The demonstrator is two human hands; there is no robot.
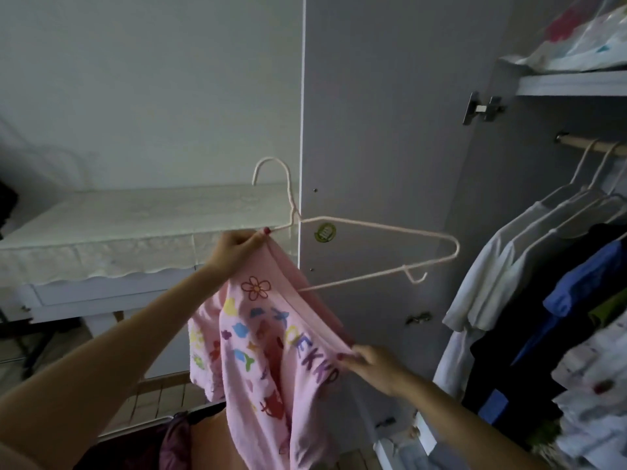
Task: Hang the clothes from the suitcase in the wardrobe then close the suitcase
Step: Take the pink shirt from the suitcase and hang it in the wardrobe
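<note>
Both forearms reach up and away from the near edge, and between them hangs a pink shirt point(271, 351) printed with a flower, coloured shapes and purple letters. At its upper left corner the left hand point(234, 249) pinches the cloth together with the wire of a pale pink hanger point(356, 232), its fingers point(258, 236) pressed together on both at that point. Lower and to the right, the right hand point(369, 362) pinches the shirt's other corner, thumb and fingers closed on the fabric edge, so the cloth stretches in a slant between the two hands. Above the left hand the hanger's hook stands up, while its right shoulder and lower bar jut bare to the right of the shirt, with a small notch hook on the bar. Just behind the hanger stands an open wardrobe door point(390, 130) bearing a round green sticker point(325, 232). On the far right, inside the wardrobe, a wooden rail point(590, 145) carries white hangers with white, dark and blue garments point(529, 283), and a shelf point(573, 83) above holds a plastic-wrapped bundle. To the far left stands a white bench point(101, 286) topped with a pale scalloped cover point(135, 228). Dark purple cloth point(173, 446) lies low at the near edge; what it rests in I cannot tell.
</note>
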